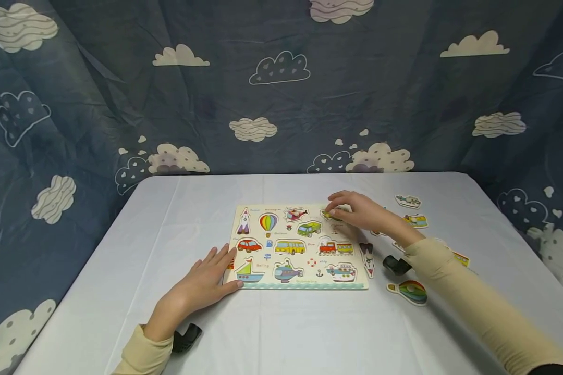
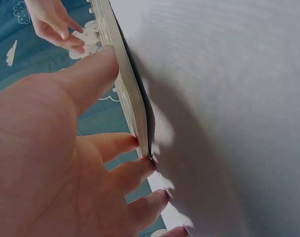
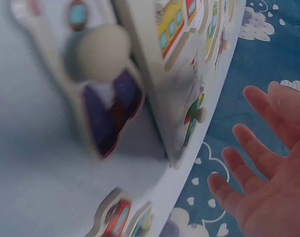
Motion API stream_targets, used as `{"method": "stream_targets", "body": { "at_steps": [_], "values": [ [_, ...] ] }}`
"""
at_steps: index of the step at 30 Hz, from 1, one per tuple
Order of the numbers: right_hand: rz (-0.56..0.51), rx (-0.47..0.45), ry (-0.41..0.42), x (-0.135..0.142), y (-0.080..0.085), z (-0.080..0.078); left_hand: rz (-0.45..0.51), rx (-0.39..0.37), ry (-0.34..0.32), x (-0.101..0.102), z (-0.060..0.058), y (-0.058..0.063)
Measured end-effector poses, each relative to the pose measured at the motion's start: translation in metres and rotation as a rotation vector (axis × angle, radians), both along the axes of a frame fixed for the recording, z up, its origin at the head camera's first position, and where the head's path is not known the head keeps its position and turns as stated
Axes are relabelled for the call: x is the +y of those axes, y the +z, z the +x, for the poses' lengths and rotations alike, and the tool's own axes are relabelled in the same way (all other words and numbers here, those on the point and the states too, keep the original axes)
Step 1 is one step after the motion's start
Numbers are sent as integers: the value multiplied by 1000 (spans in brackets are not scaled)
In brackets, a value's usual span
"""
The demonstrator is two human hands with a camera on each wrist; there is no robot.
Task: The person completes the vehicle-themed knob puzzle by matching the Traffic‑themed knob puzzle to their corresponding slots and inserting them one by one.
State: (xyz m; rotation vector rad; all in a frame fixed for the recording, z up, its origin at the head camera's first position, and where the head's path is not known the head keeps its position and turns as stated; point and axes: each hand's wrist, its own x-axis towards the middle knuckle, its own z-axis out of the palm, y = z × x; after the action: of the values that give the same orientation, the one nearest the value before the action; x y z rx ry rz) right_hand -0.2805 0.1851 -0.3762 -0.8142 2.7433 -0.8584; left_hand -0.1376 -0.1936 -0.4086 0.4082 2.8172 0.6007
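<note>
A wooden puzzle board (image 1: 305, 286) with vehicle pictures lies on the table. My left hand (image 1: 206, 278) rests along its left edge, thumb near the lower corner; in the left wrist view, the thumb and fingertips (image 2: 130, 143) meet the board's side. Over the upper right corner is my right hand (image 1: 356, 208), its fingers loosely bent. In the right wrist view those fingers stand spread, apart from a green and red knobbed piece (image 3: 192, 118) sitting at that corner. The right hand holds nothing there.
Right of the board lie a rocket piece (image 1: 367, 259), a balloon piece (image 1: 410, 291) and several others, such as a yellow vehicle piece (image 1: 416, 221). Some are partly hidden under the right forearm. A dark cloud-patterned cloth (image 1: 281, 104) hangs behind the white table (image 1: 192, 208).
</note>
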Motion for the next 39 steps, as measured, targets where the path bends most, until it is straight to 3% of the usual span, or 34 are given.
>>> {"method": "stream_targets", "body": {
  "at_steps": [13, 22, 29, 39],
  "values": [
    [43, 61, 68, 37, 4, 28, -1, 10, -9, -1, 1, 1],
    [145, 1, 92, 53, 1, 46, 5, 6, -2, 0, 0, 0],
    [136, -1, 114, 61, -3, 58, 7, 1, -8, 0, 2, 2],
    [143, -14, 85, 65, -13, 62, 7, 8, -14, 0, 2, 3]
  ]
}}
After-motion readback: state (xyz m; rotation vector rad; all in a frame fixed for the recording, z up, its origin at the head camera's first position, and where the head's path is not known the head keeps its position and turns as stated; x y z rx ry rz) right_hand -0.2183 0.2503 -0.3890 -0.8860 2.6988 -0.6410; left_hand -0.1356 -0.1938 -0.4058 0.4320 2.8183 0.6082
